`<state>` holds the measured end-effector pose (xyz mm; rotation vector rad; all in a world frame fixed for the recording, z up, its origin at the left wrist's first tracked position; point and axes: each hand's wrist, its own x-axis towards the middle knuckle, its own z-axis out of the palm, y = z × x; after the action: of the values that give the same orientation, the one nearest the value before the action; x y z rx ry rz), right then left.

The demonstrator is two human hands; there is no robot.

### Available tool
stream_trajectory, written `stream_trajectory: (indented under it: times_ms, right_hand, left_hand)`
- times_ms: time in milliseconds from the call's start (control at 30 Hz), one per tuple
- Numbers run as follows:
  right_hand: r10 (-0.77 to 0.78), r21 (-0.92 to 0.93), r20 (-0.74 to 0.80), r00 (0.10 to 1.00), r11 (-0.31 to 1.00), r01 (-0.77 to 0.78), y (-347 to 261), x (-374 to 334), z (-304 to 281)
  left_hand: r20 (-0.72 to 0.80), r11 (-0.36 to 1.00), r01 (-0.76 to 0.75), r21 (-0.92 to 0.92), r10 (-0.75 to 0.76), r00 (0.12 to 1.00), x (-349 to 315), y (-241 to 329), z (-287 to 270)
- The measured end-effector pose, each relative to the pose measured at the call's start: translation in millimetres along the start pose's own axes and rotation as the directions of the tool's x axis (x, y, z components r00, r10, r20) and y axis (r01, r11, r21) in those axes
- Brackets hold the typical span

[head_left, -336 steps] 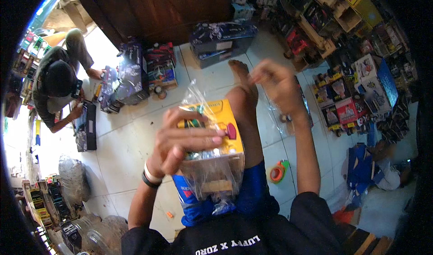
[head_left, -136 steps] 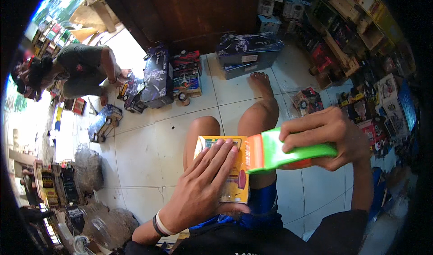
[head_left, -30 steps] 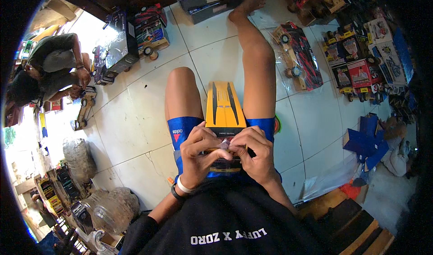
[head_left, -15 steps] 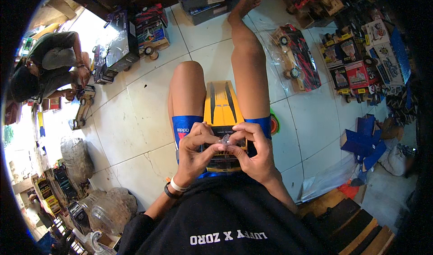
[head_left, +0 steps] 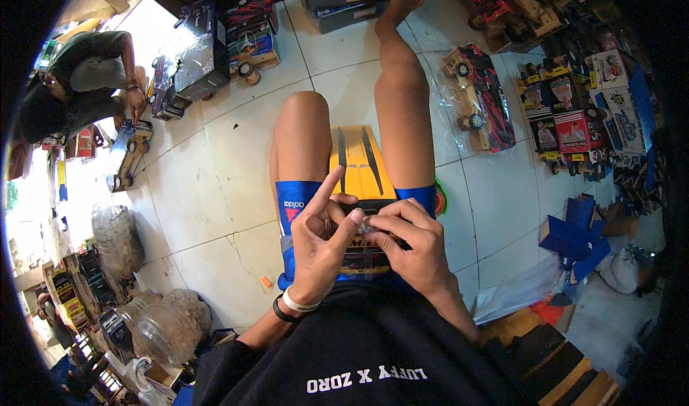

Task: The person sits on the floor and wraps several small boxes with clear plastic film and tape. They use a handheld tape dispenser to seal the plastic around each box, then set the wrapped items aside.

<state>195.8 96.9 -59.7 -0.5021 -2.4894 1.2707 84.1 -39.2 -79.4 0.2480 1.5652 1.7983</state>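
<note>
R hand had a narrow pinch: thumb tip & bent fingertips nearly together on a small bit of clear plastic, just above the near, black end of the boxy toy. L hand was looser: index finger stuck out straight, pointing up & away over the toy's yellow top, thumb raised w/ its tip right by the plastic, other fingers curled in. Couldn't tell whether those curled fingers gripped anything; thumb & index stood well apart.

Toy, yellow w/ 2 long dark stripes, sat btwn the person's thighs, long side running away from the body. Its near end was partly hidden by both hands.

L wrist wore 2 bands, 1 white & 1 black. Green & orange tape dispenser lay on the floor, partly hidden behind the R thigh. Further off to the R, a red & black toy truck lay nr clear wrap. Upper L, a co-worker bent over a small toy truck, 1 hand at its end.
</note>
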Motion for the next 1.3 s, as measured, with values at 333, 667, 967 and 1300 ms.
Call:
stream_trajectory:
  times_ms: [333,667,967,1300]
  right_hand:
    - [0.064,0.103,0.111,0.992,0.992,-0.075,8,17,-4]
    - [0.179,0.069,-0.055,0.982,0.982,-0.175,0,12,0]
    - [-0.147,-0.172,0.062,0.987,0.973,0.156,15,12,3]
    - [0.089,0.065,0.15,0.985,0.993,-0.1,22,22,-2]
  left_hand:
    - [0.167,0.845,-0.269,0.463,0.214,0.962,3,10,-21]
    - [-0.007,0.871,-0.081,0.485,0.096,0.995,10,-4,-7]
    - [0.002,0.876,-0.06,0.478,0.067,0.998,11,-7,-9]
    - [0.36,0.582,-0.484,0.654,0.324,0.875,7,19,-27]
